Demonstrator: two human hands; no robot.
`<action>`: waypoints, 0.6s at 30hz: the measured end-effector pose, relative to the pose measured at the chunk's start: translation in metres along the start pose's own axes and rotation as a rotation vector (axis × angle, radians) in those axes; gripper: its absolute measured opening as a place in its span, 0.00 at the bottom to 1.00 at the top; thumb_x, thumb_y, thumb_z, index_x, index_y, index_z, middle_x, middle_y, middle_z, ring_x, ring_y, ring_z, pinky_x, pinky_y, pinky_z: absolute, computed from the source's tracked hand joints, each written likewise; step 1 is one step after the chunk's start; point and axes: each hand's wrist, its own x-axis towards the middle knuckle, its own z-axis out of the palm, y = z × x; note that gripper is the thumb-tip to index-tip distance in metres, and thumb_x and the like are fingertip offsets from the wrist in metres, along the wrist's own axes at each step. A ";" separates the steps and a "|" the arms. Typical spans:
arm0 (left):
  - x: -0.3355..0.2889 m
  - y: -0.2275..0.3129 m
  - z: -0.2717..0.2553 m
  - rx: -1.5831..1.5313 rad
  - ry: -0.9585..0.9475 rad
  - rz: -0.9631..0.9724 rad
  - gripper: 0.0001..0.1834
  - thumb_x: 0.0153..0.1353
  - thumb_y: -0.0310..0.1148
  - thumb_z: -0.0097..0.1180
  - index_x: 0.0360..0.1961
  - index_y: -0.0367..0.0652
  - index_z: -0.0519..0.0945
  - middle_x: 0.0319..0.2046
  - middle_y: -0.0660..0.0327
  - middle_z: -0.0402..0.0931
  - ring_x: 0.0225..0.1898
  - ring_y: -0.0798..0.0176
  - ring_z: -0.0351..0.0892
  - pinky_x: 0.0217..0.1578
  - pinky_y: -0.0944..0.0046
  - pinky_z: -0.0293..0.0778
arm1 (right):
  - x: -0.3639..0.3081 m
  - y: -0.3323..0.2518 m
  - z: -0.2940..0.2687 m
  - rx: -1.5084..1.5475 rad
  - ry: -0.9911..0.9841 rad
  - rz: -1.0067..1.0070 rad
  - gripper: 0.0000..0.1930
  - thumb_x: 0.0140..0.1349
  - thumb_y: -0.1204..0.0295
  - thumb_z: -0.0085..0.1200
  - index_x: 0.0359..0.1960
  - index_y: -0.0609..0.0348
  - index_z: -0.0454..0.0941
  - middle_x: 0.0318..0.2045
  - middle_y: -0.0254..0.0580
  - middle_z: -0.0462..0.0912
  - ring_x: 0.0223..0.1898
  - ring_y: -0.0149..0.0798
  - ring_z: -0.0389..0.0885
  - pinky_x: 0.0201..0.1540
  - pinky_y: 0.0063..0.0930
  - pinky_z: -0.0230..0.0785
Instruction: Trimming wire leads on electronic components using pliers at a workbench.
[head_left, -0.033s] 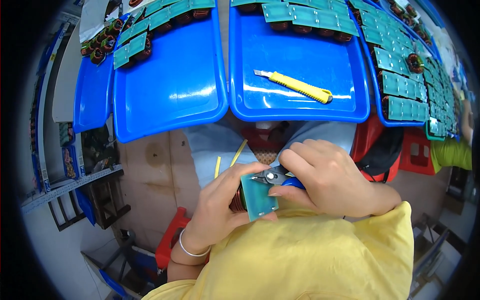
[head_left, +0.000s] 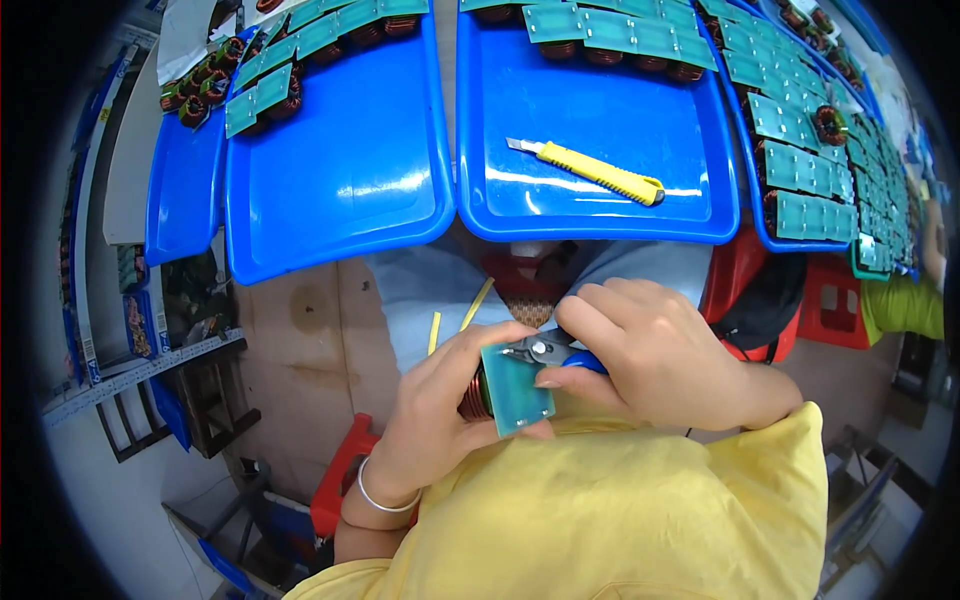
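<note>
Two hands on one part, just above the lap of the yellow shirt (head_left: 640, 510): left hand (head_left: 425, 410), white bangle (head_left: 385, 500) at its wrist, has fingers clamped around a green circuit board (head_left: 518, 395) with a copper-wound coil (head_left: 476, 400) on its underside; right hand (head_left: 645, 350) has fingers closed around blue-handled nippers (head_left: 545, 348), tips at the board's upper edge by a solder pin. Can't tell if the tips bite. Change vs previous frame: almost nil, board and nippers shifted a hair left together, grips same, so the work is still at that one corner. Board tilted, soldered face up. Two yellow strips (head_left: 478, 305) on the thighs beyond. Next out, blue tray (head_left: 505, 195) with a yellow utility knife (head_left: 600, 175), blade out; its far end holds finished-looking coil boards (head_left: 625, 36). Left blue tray (head_left: 340, 190) similar; right side has denser board rows (head_left: 800, 170), one loose toroid (head_left: 830, 126) on top. Co-worker's lime sleeve (head_left: 905, 308) far right. Text: nothing legible on board, nippers or knife; labels on the left shelf (head_left: 150, 365) too small.
</note>
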 end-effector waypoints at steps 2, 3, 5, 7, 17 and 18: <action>0.002 -0.007 0.003 0.034 0.003 -0.029 0.33 0.37 0.34 0.73 0.45 0.37 0.72 0.37 0.57 0.75 0.34 0.63 0.75 0.35 0.69 0.71 | 0.001 0.007 0.006 0.046 -0.029 0.021 0.19 0.54 0.58 0.56 0.32 0.62 0.68 0.22 0.49 0.71 0.25 0.50 0.72 0.27 0.38 0.64; 0.003 -0.014 0.005 0.072 0.007 -0.054 0.32 0.36 0.35 0.74 0.43 0.35 0.72 0.35 0.60 0.75 0.33 0.69 0.74 0.33 0.71 0.71 | 0.003 0.013 0.010 0.091 -0.155 0.111 0.18 0.56 0.58 0.54 0.32 0.62 0.69 0.22 0.53 0.72 0.26 0.52 0.73 0.27 0.38 0.64; 0.003 -0.046 0.013 -0.164 -0.033 -0.222 0.27 0.41 0.35 0.71 0.42 0.34 0.73 0.33 0.60 0.75 0.30 0.70 0.73 0.30 0.72 0.70 | 0.009 0.028 0.026 0.152 -0.356 0.263 0.18 0.61 0.57 0.49 0.31 0.64 0.71 0.20 0.58 0.74 0.26 0.56 0.74 0.27 0.39 0.65; 0.011 -0.078 0.019 -0.478 -0.136 -0.554 0.19 0.52 0.37 0.63 0.38 0.33 0.74 0.27 0.61 0.75 0.25 0.72 0.71 0.26 0.73 0.68 | 0.003 0.060 0.070 0.283 -0.412 0.331 0.24 0.64 0.53 0.42 0.26 0.66 0.72 0.19 0.59 0.75 0.23 0.57 0.74 0.27 0.41 0.67; -0.001 -0.087 0.012 -0.844 -0.153 -0.481 0.27 0.61 0.45 0.52 0.51 0.31 0.67 0.34 0.56 0.74 0.26 0.68 0.71 0.22 0.73 0.65 | -0.010 0.100 0.092 0.758 -0.577 0.603 0.26 0.63 0.48 0.40 0.26 0.63 0.71 0.16 0.40 0.71 0.20 0.35 0.75 0.23 0.28 0.66; 0.000 -0.073 0.007 -0.847 -0.110 -0.376 0.29 0.59 0.45 0.54 0.51 0.31 0.66 0.34 0.55 0.74 0.26 0.68 0.72 0.22 0.74 0.65 | -0.010 0.093 0.080 0.756 -0.580 0.599 0.26 0.63 0.48 0.40 0.26 0.63 0.71 0.16 0.40 0.71 0.20 0.35 0.75 0.23 0.28 0.66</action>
